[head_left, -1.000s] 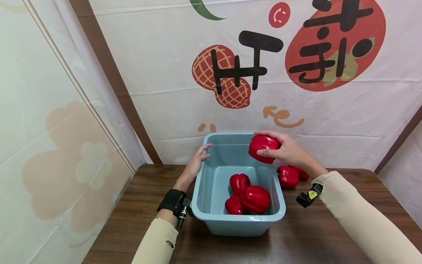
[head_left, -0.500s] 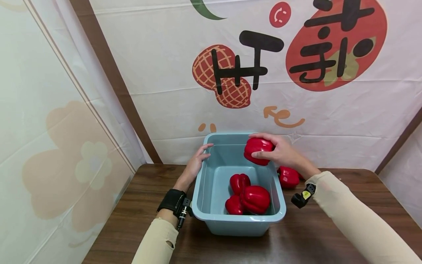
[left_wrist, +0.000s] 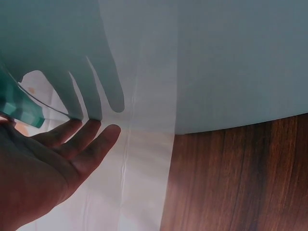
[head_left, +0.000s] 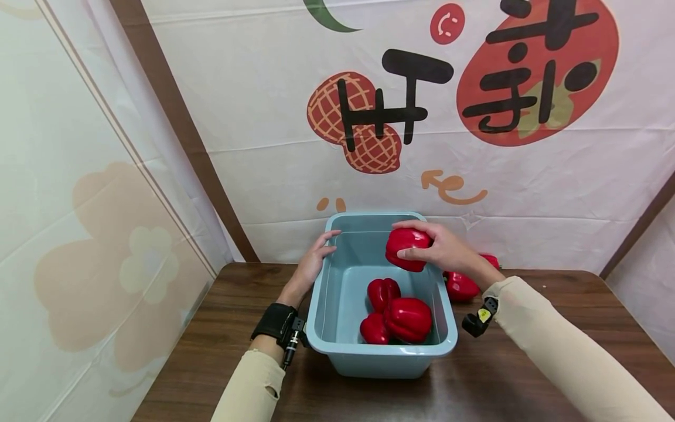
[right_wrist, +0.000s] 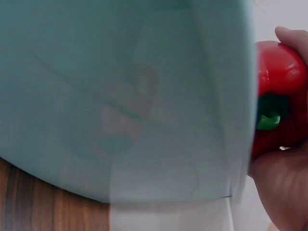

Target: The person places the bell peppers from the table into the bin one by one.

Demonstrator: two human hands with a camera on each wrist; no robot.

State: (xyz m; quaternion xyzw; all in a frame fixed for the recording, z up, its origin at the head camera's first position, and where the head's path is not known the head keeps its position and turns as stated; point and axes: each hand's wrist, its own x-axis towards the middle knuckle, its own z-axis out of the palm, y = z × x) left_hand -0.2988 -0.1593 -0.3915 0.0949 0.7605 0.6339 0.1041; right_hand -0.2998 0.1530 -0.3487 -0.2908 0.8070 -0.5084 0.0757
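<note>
The person's right hand (head_left: pixel 443 249) grasps a glossy red bell pepper (head_left: pixel 405 249), fingers and thumb curled round its lobed, waxy body, and holds it in the air above the far right corner of a pale blue plastic tub (head_left: pixel 321 305). In the right wrist view the pepper's green stem (right_wrist: pixel 267 120) shows against the shiny red skin, just beside the tub's smooth outer wall.

The tub is rectangular with rounded corners and a rolled rim, and it stands on a dark wooden table (head_left: pixel 211 328) with a streaked grain. Three more red peppers (head_left: pixel 396 316) lie bunched on its floor toward the near right side, touching one another; all have the same plump, ribbed shape and hard sheen.

The left hand (head_left: pixel 311 261) rests against the far left part of the tub's rim, its fingers relaxed and nearly straight, gripping nothing. In the left wrist view the fingers (left_wrist: pixel 82 139) lie loosely spread beside the tub's edge.

On the table just right of the tub, partly hidden behind the right forearm, lie further red peppers (head_left: pixel 463 286). Behind the table hangs a creased white cloth banner (head_left: pixel 369 117) printed with black characters and fruit shapes.
</note>
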